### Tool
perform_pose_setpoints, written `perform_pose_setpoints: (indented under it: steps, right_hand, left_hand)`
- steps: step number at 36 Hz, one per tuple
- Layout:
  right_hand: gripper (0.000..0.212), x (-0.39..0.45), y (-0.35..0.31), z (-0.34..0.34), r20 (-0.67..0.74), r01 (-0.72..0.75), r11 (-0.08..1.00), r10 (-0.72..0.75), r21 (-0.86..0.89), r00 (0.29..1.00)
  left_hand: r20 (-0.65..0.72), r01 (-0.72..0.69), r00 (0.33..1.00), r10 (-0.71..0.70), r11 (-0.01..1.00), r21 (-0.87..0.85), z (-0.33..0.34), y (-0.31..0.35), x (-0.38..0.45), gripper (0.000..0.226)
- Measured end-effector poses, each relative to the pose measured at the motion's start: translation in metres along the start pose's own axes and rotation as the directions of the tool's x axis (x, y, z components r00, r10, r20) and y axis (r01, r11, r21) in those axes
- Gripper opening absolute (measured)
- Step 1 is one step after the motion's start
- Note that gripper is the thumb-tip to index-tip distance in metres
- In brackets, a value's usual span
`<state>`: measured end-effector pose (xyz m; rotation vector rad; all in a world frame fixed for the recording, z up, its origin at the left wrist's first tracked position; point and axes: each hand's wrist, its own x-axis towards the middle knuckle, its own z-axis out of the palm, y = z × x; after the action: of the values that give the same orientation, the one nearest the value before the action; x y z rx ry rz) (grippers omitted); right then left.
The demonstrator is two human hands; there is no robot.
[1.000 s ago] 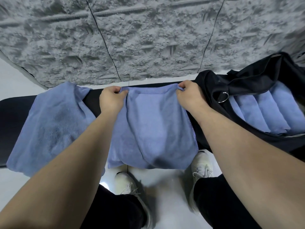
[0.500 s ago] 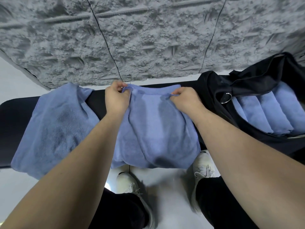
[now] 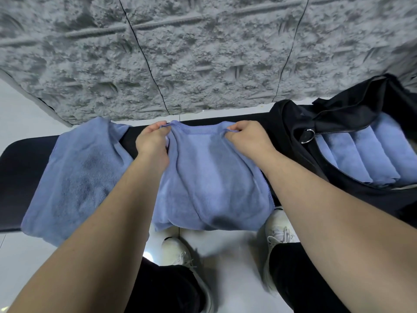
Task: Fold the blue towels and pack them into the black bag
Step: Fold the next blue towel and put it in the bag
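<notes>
Towel in the middle of the black bench, draped over the near edge with its lower part hanging toward the floor. Left hand pinches the far-left corner of that towel, fingers curled around the hem. Right hand pinches the far edge a bit right of centre, fingers curled on the fabric, thumb side tucked under so exact finger layout can't be told. Far hem is lifted slightly between the 2 hands, and the cloth below bunches into loose vertical folds.

2nd blue towel lies spread out on the left part of the bench, just beside the held one, its near edge also hanging off the front. Left forearm crosses over its right-hand side.

Black bag sits at the right end of the bench, mouth open, metal ring showing on the near rim by the zipper. Folded blue towels are packed inside side by side; 3 visible, rest of the interior hidden by the bag flap and the frame edge.

Grey rough-textured wall behind the bench. Pale tiled floor below, with 2 white sneakers and black trouser legs at the bottom of the view.
</notes>
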<state>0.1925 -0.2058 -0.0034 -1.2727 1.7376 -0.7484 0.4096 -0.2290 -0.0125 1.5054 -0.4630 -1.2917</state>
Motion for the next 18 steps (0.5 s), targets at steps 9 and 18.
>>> perform_pose_setpoints:
  steps: [9,18]
  right_hand:
    - [0.032,-0.012,-0.007,0.005,0.170,0.079,0.990,-0.059,-0.116,0.984]
    - [0.031,-0.010,-0.010,0.007,0.130,0.052,0.997,-0.045,-0.051,0.990]
  left_hand:
    - [-0.057,-0.039,0.998,0.037,0.998,-0.040,0.006,0.003,-0.009,0.027]
    - [0.234,-0.045,0.972,0.012,0.989,0.138,0.019,0.000,-0.026,0.018]
